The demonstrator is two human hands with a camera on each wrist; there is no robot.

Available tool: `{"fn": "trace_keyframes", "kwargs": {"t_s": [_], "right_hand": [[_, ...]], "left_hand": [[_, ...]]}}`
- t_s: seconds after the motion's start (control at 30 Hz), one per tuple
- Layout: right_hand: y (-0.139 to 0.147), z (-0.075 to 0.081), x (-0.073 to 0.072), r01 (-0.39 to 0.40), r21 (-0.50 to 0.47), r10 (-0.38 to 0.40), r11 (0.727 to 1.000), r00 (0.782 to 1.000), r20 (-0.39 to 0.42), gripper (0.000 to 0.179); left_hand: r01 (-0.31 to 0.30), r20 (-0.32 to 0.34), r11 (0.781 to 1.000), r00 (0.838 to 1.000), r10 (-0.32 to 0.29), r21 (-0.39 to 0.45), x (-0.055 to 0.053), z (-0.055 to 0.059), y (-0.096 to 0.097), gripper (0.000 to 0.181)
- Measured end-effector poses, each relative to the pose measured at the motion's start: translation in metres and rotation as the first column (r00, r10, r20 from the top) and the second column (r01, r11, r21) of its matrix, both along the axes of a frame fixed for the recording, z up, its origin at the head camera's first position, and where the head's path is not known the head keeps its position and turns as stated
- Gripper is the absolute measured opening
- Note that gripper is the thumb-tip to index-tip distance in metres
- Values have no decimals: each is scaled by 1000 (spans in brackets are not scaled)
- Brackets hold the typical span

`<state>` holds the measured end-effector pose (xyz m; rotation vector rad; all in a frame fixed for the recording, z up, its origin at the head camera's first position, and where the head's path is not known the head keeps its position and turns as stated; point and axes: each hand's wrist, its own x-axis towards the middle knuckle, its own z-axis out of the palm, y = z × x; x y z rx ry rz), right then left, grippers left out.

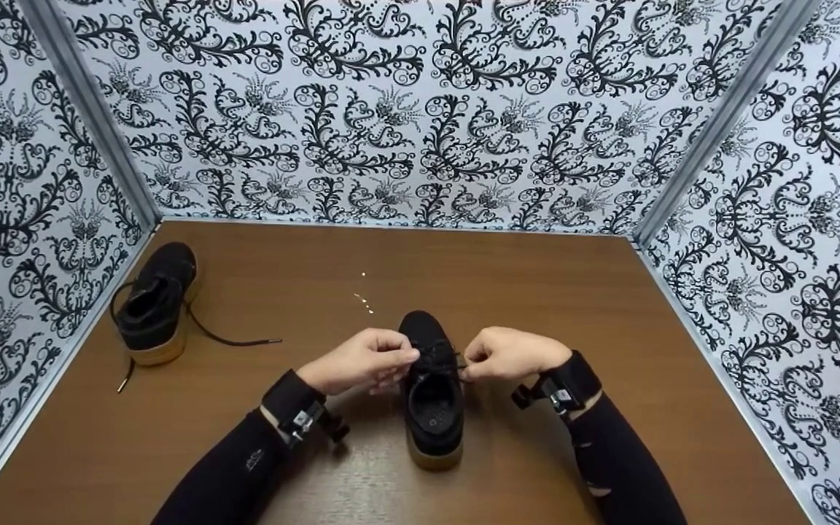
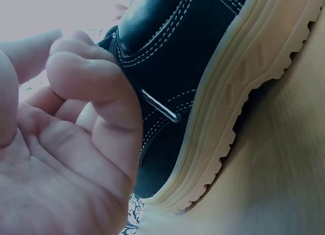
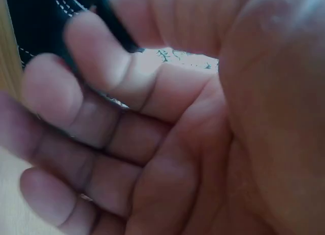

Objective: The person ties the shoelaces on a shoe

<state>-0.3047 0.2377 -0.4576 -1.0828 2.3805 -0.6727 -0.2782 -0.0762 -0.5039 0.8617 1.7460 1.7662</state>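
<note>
A black shoe with a tan sole stands on the table, toe pointing away from me. At its left side, my left hand pinches a black shoelace between thumb and curled index finger, over the laced front. A metal lace tip sticks out below the fingers in the left wrist view, against the shoe's side. On the other side, my right hand pinches a dark shoelace between thumb and index finger. Its other fingers are loosely bent. The knot area is partly covered by the left fingertips.
Another black shoe stands at the far left of the wooden table, its loose lace trailing right. Small bright specks lie beyond my left hand. Patterned wall panels enclose the table at the back and sides.
</note>
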Motion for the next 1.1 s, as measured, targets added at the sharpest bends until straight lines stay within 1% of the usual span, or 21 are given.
{"fn": "trace_keyframes", "kwargs": {"t_s": [0.1,0.2,0.33,0.43,0.6,0.7,0.87,1.1], "right_hand": [[4,-1,-2,-6,6,5,1000,999,46,41],[7,-3,-4,-32,-11,32,999,999,37,44],[10,-3,-7,-57,-36,57,998,998,17,46],[12,-1,-7,-45,-38,46,998,999,28,46],[14,-1,-9,-37,-23,38,999,999,31,43],[14,-1,-9,-27,-20,28,999,999,39,43],[15,-1,-8,-13,-15,13,1000,999,30,45],[16,-1,-9,-3,-22,4,1000,999,34,47]], "left_hand": [[6,17,1000,1000,-6,24,0,0,1,45],[2,-5,999,1000,-2,36,1,0,0,44],[-25,-39,999,999,26,32,0,0,-3,41],[-45,-30,999,999,46,21,0,2,-5,40],[-45,-8,999,999,46,18,-1,5,-8,43],[-37,-13,999,999,37,14,-3,3,-8,43],[-34,-31,999,999,34,8,-3,4,-10,44],[-34,-29,999,999,34,0,-5,4,-12,42]]}}
